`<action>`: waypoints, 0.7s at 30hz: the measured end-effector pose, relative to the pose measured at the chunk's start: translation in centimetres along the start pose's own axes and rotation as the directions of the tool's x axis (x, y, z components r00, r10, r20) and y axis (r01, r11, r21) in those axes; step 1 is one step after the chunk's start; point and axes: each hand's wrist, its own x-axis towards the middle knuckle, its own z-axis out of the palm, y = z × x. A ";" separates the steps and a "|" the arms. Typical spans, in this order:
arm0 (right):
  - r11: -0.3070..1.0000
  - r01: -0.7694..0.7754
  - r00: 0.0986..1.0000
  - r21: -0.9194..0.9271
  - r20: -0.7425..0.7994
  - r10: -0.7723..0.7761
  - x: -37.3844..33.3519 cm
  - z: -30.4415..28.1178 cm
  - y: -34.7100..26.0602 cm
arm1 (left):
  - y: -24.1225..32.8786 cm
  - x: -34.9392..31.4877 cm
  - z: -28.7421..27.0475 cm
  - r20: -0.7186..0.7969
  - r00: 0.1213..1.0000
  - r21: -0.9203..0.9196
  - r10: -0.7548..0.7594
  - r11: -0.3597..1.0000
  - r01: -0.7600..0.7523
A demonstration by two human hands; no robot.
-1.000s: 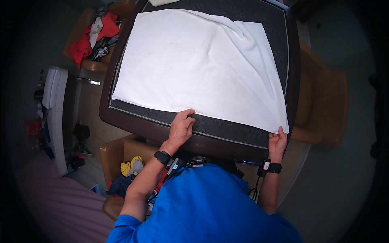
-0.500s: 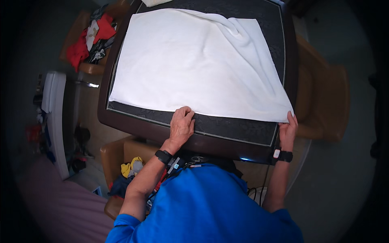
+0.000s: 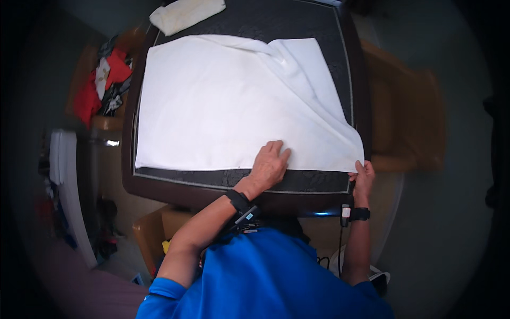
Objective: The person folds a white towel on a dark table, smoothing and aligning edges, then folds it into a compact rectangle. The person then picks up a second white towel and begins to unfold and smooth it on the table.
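Observation:
A large white towel [image 3: 212, 101] lies spread over the dark table top, with creases and a ridge running across its right half. Over its near edge, right of the middle, my left hand [image 3: 269, 164] rests with the fingers apart on the cloth. My right hand [image 3: 364, 175] pinches the towel's near right corner between thumb and fingers, by the table's right rim. The far edge is rumpled, with a dip near the far right corner.
A folded cream cloth [image 3: 187, 15] lies at the table's far left. Clothes in red, white and dark [image 3: 109, 80] are heaped on a brown chair at the left. Another brown chair [image 3: 406, 106] stands to the right. The dark table [image 3: 228, 183] has a brown rim.
My left hand has slid right along the near edge and further onto the towel, its fingers now spread. The right hand keeps its pinch on the corner. The whole view has shifted.

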 end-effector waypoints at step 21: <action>0.700 0.400 0.913 -0.591 0.189 -0.363 12.6 9.9 -7.3 | 0.7 12.0 3.8 -0.090 0.980 -0.159 -0.180 0.974 0.164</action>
